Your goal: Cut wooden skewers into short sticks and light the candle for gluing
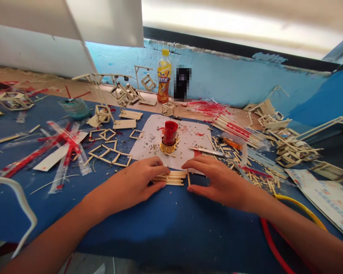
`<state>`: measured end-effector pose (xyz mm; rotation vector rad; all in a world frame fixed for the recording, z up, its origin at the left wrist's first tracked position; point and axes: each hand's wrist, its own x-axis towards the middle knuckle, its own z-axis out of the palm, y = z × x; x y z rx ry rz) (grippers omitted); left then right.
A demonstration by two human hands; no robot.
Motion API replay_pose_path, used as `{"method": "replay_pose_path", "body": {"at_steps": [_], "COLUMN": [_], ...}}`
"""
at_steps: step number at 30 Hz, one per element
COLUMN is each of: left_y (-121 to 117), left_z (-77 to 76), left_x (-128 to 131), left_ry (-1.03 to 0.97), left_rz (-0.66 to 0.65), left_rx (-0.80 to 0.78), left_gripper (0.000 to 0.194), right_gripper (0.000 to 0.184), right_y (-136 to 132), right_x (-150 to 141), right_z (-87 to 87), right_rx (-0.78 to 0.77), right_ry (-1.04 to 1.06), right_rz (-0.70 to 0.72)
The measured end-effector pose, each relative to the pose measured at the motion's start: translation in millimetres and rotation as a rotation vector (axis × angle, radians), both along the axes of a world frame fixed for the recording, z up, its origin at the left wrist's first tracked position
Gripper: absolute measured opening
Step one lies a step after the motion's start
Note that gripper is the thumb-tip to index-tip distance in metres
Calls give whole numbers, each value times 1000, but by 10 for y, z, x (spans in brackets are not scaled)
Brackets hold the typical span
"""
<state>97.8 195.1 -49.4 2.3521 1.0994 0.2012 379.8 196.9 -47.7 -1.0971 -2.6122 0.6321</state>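
My left hand (134, 179) is closed on a flat row of thin wooden sticks (175, 177) on the blue table, its thumb at the near edge and fingers at the far edge. The row's left end is hidden under that hand. At the row's right end, my right hand (217, 179) holds a short wooden stick (189, 179) crosswise between thumb and fingers. It stands just beside the row's ends; I cannot tell if they touch. Beyond both hands, a red candle (170, 131) sits in a gold-coloured holder (167, 147) on a white sheet (148, 131) strewn with dark bits.
A craft knife (208, 151) lies right of the candle, near scattered short sticks (270, 179). Flat stick frames (110, 154) lie left. Stick models (288, 148) stand right. Behind are a drink bottle (164, 78) and bundled sticks (237, 131). A yellow-red hoop (300, 207) is by my right forearm.
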Motion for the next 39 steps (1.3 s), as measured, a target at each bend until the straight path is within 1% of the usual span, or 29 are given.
{"method": "replay_pose_path", "body": {"at_steps": [4,6,8,11,13,17,19,20,21,23,25,26,28,30,31,32,36,39], "left_y": [15,23,28,27,25,36,59,75,94,132,163,174,187,192,193,195,200,204], "left_z": [7,14,26,52,73,102,106,106,104,102,100,99,93,80,73,65,48,44], "left_x": [-9,-29,-48,-64,-69,-101,-145,-173,-203,-257,-294,-305,-315,-317,-317,-317,-320,-324], "left_ry": [11,19,20,6,-6,-43,-40,-25,-2,57,110,132,162,174,176,176,167,161], "left_rz": [-22,-19,-18,-35,-41,3,83,134,185,264,299,308,314,305,297,289,275,276], "left_rx": [46,74,94,110,125,191,245,270,291,314,321,325,331,334,335,336,344,338], "left_gripper": [24,22,21,19,19,24,25,25,26,27,24,24,25,27,28,29,31,34], "right_gripper": [29,26,27,34,35,24,19,19,22,39,52,53,41,25,21,20,26,26], "right_y": [61,102,134,151,139,107,134,170,223,368,528,598,700,758,779,800,900,967], "right_x": [65,69,74,99,101,21,-7,3,35,165,355,455,640,786,845,896,1034,1066], "right_z": [12,3,-11,-26,-22,55,128,169,211,291,356,381,408,399,379,350,173,48], "right_rx": [86,109,117,111,122,189,215,228,244,279,294,284,231,169,151,145,174,169], "right_ry": [-30,-35,-36,-42,-48,-88,-144,-178,-212,-274,-323,-344,-374,-399,-411,-423,-463,-457], "right_rz": [45,74,101,157,162,106,78,46,-9,-173,-327,-361,-337,-276,-267,-280,-418,-467]}}
